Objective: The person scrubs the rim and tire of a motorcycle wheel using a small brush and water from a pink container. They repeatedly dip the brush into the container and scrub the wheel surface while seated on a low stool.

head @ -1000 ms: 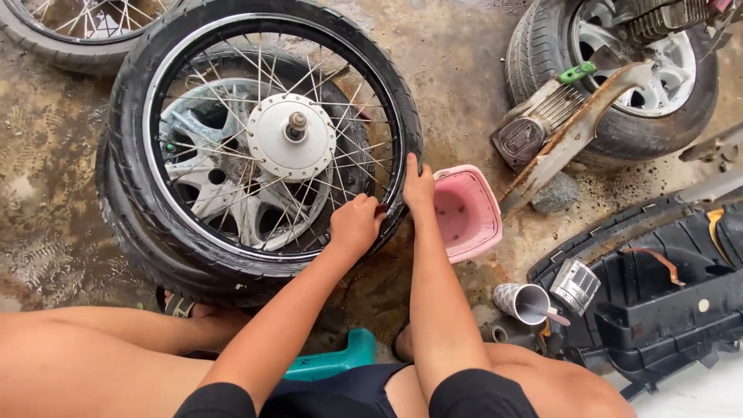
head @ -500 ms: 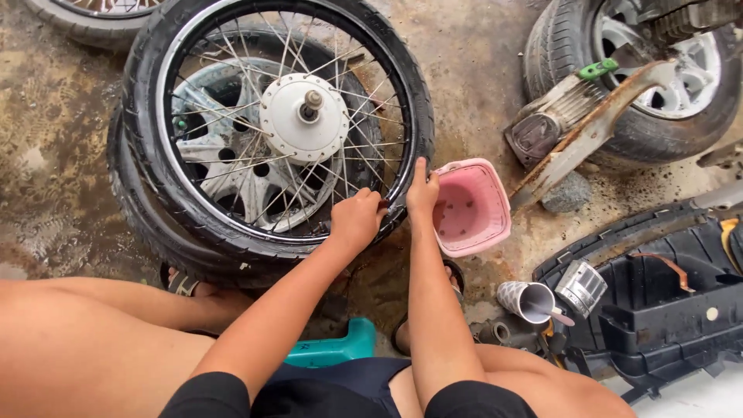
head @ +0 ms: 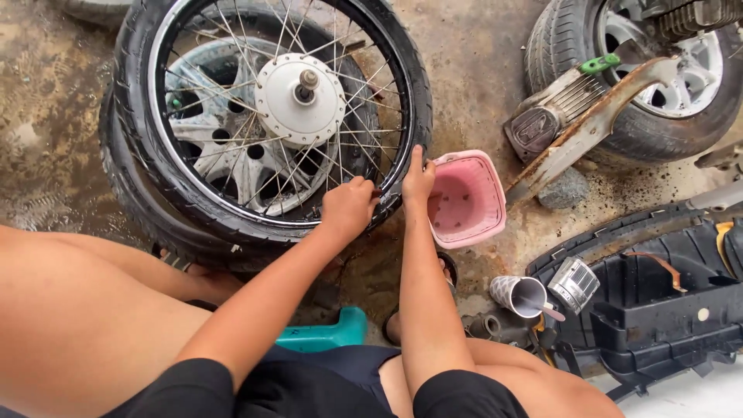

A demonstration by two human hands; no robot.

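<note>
In the head view, the left hand (head: pixel 348 207) is curled shut on the near rim of the spoked wheel (head: pixel 298 91), whose hub lies above and to the left of it. The right hand (head: pixel 418 179), just beside the left, presses flat with fingers extended against the black tyre (head: pixel 143 166) at the same edge. A pink container (head: pixel 468 197) sits just right of the right hand; a metal cup (head: pixel 520 296) lies below that.
</note>
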